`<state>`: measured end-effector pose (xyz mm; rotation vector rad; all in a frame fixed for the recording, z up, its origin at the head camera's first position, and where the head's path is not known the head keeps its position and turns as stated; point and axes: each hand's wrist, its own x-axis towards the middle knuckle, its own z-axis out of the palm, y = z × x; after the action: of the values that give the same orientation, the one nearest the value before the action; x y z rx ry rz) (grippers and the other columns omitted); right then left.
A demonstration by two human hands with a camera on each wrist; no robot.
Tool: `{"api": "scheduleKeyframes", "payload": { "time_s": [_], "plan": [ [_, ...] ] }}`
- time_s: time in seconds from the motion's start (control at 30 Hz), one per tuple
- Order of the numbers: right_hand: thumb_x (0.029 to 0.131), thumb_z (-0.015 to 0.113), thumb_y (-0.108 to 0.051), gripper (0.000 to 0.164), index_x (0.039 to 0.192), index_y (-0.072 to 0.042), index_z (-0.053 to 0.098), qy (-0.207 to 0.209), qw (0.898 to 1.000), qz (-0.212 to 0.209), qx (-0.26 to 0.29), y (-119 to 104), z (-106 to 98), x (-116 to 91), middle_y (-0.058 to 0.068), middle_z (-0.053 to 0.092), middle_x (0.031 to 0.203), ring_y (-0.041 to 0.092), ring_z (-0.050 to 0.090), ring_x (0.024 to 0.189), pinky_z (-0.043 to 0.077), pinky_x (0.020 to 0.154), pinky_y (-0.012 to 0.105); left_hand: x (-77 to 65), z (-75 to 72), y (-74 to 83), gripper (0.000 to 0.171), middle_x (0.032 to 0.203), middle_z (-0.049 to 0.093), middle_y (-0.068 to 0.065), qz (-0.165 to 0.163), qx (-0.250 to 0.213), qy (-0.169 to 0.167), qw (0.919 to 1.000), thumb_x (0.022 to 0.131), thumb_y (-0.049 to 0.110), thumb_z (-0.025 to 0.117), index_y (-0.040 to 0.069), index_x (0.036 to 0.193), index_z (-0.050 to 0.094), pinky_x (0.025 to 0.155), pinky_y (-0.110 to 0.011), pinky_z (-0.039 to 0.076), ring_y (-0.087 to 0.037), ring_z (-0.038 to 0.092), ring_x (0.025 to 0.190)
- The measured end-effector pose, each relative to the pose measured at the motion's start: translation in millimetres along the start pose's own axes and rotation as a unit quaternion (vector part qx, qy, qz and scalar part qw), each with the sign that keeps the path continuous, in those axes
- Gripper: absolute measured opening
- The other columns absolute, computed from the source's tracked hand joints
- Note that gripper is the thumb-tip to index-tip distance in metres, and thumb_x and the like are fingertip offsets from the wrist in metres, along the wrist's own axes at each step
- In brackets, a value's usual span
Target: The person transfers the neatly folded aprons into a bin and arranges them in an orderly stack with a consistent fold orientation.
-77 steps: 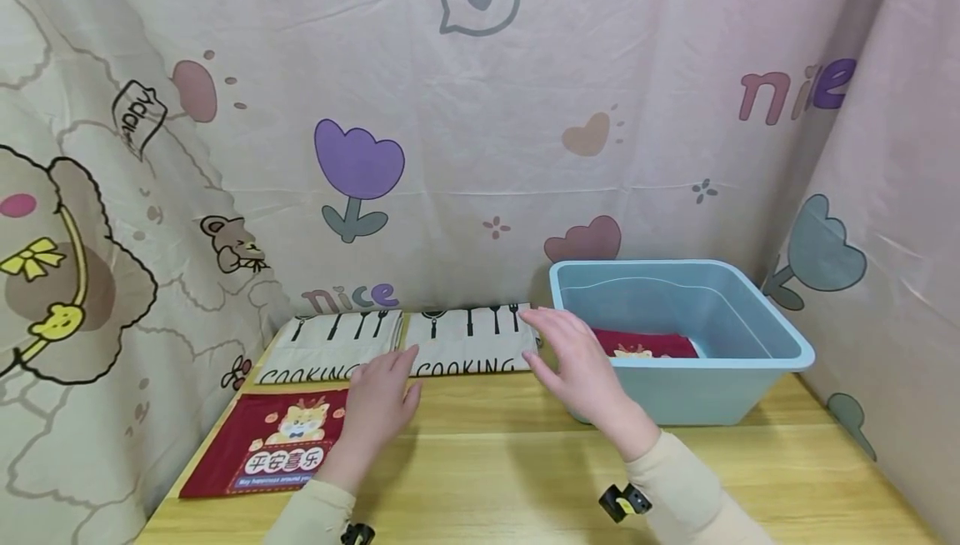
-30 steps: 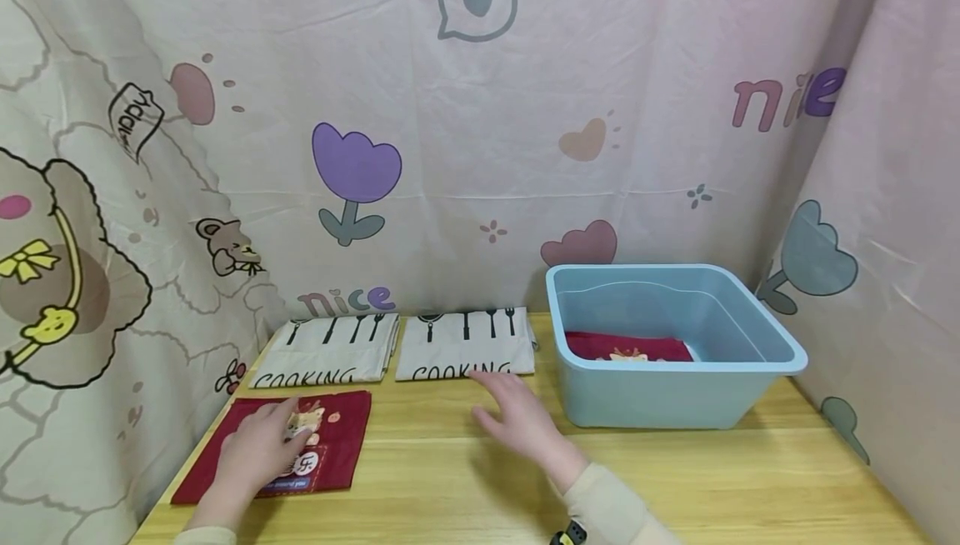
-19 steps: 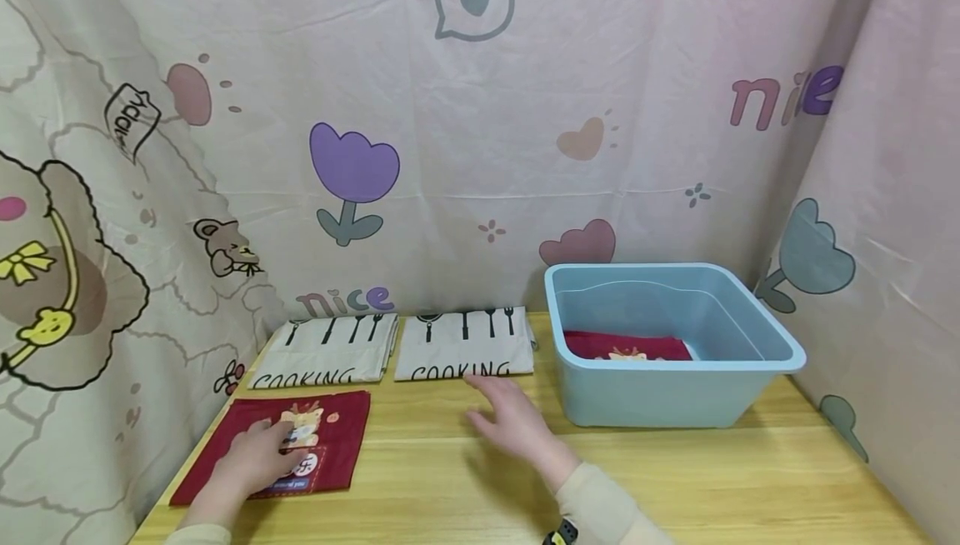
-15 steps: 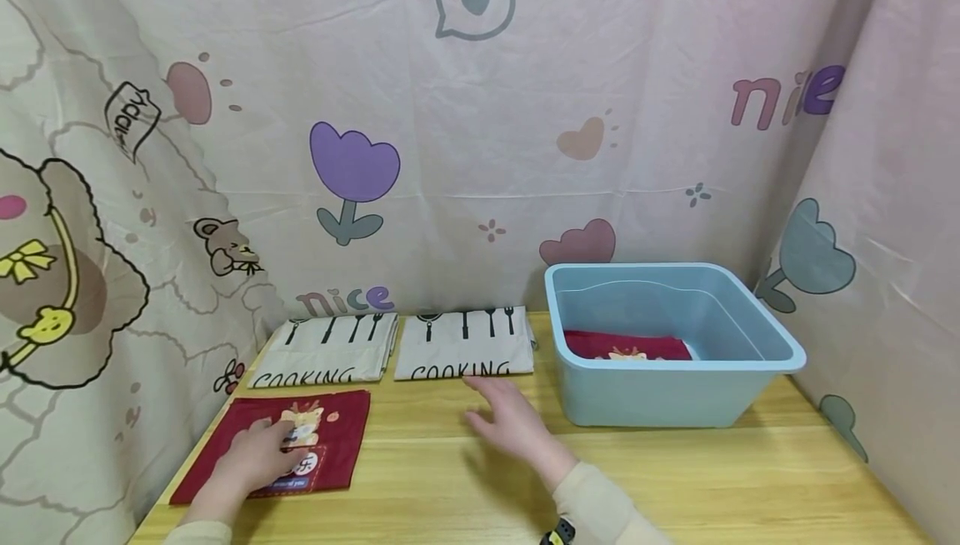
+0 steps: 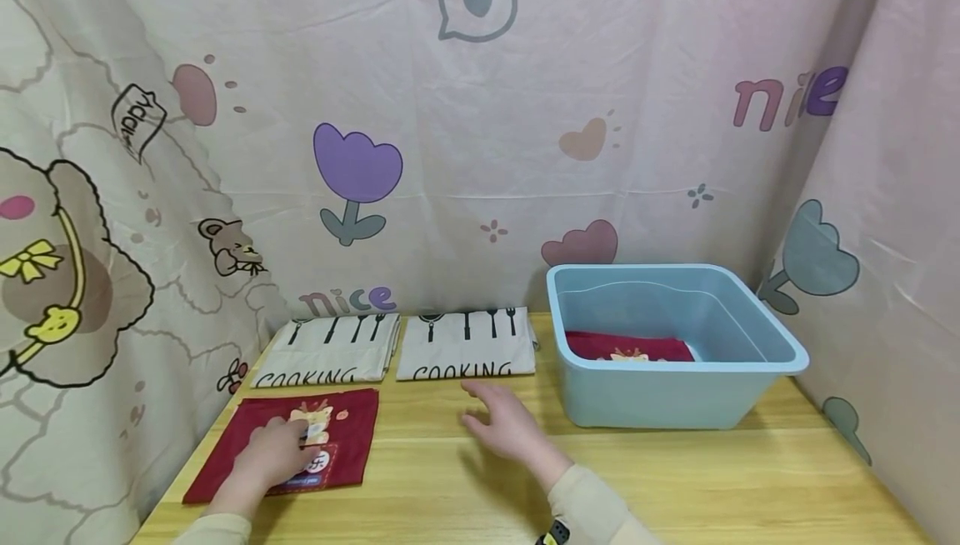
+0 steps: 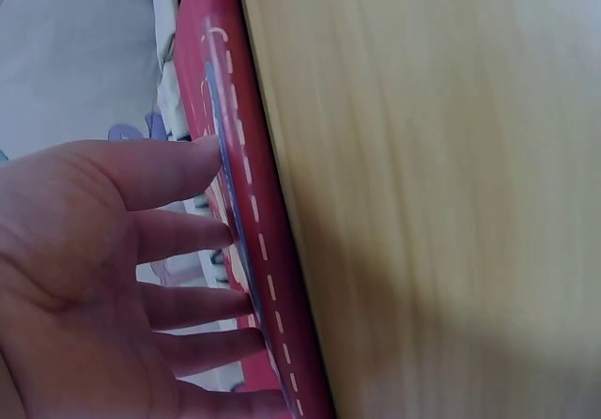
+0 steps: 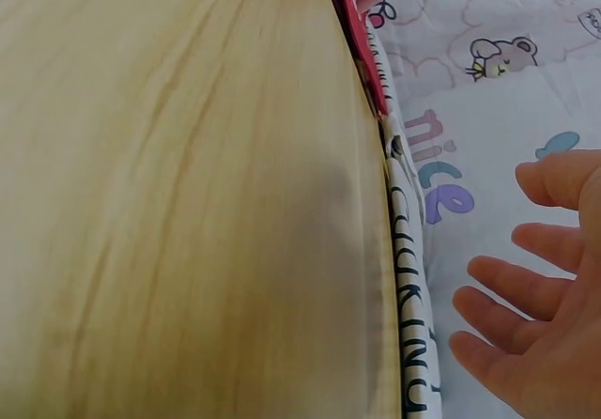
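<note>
A folded dark-red cloth (image 5: pixel 352 428), printed with a cartoon animal and lettering, lies flat at the left of the table. My left hand (image 5: pixel 272 452) rests on it, fingertips pressing its top and covering part of the print. Seen from the left wrist, the fingers (image 6: pixel 183 304) reach nearly straight to the red fabric (image 6: pixel 239 137). My right hand (image 5: pixel 510 427) hovers over the table with spread, relaxed fingers and holds nothing. Just beyond it lies a folded white cloth (image 5: pixel 457 349) lettered COOKING; another white cloth (image 5: pixel 330 351) of that kind is to its left.
On the right stands a light-blue plastic bin (image 5: pixel 652 399) with a red folded cloth (image 5: pixel 652 347) inside. A patterned curtain (image 5: pixel 480 137) closes off the back and both sides of the wooden table (image 5: pixel 675 487).
My left hand has come left and down from above the cloths onto the red cloth, which has lately shifted slightly right under it. My right hand has moved left, away from the bin.
</note>
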<state>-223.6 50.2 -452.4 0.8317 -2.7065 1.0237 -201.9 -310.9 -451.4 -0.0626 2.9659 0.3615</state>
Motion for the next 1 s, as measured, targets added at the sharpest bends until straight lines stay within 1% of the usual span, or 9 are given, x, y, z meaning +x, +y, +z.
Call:
{"api": "scheduleKeyframes", "payload": {
  "time_s": [0.13, 0.33, 0.53, 0.73, 1.0],
  "plan": [
    [0.094, 0.067, -0.018, 0.049, 0.137, 0.002, 0.054, 0.0, 1.0, 0.006, 0.007, 0, 1, -1, 0.016, 0.059, 0.134, 0.034, 0.054, 0.124, 0.041, 0.105, 0.049, -1.7, 3.6, 13.0, 0.051, 0.104, 0.054, -0.026, 0.004, 0.002, 0.002, 1.0, 0.087, 0.032, 0.073, -0.004, 0.121, 0.062, 0.071, -0.07, 0.046, -0.048, 0.05, 0.099],
    [0.094, 0.067, -0.018, 0.049, 0.136, 0.002, 0.054, 0.006, 1.0, 0.02, 0.017, 5, 4, -2, 0.017, 0.06, 0.132, 0.035, 0.056, 0.121, 0.042, 0.103, 0.05, -1.7, 11.2, 36.5, 0.048, 0.1, 0.056, -0.023, 0.027, 0.021, 0.017, 0.9993, 0.087, 0.034, 0.074, -0.003, 0.116, 0.065, 0.067, -0.064, 0.048, -0.043, 0.052, 0.095],
    [0.094, 0.066, -0.016, 0.048, 0.136, 0.004, 0.054, 0.02, 0.998, 0.043, 0.045, 14, 5, -3, 0.02, 0.062, 0.126, 0.036, 0.06, 0.114, 0.047, 0.097, 0.051, 0.7, 19.7, 66.4, 0.043, 0.099, 0.057, -0.023, 0.038, 0.031, 0.029, 0.9984, 0.085, 0.033, 0.074, -0.001, 0.11, 0.067, 0.065, -0.066, 0.049, -0.044, 0.053, 0.097],
    [0.094, 0.066, -0.017, 0.05, 0.137, 0.005, 0.052, 0.015, 0.995, 0.077, 0.068, 21, 3, -5, 0.024, 0.061, 0.126, 0.038, 0.062, 0.11, 0.049, 0.094, 0.052, 1.7, 27.1, 93.9, 0.047, 0.103, 0.055, -0.025, 0.046, 0.038, 0.029, 0.9978, 0.084, 0.037, 0.075, -0.001, 0.111, 0.066, 0.067, -0.067, 0.049, -0.044, 0.053, 0.099],
    [0.093, 0.066, -0.015, 0.052, 0.136, 0.01, 0.05, 0.011, 0.989, 0.107, 0.097, 27, 1, -8, 0.026, 0.063, 0.117, 0.038, 0.065, 0.103, 0.051, 0.09, 0.052, 3.1, 36.3, 122.6, 0.048, 0.105, 0.056, -0.025, 0.062, 0.047, 0.038, 0.9963, 0.082, 0.039, 0.076, 0.0, 0.109, 0.067, 0.07, -0.068, 0.048, -0.042, 0.053, 0.1]
  ]
}}
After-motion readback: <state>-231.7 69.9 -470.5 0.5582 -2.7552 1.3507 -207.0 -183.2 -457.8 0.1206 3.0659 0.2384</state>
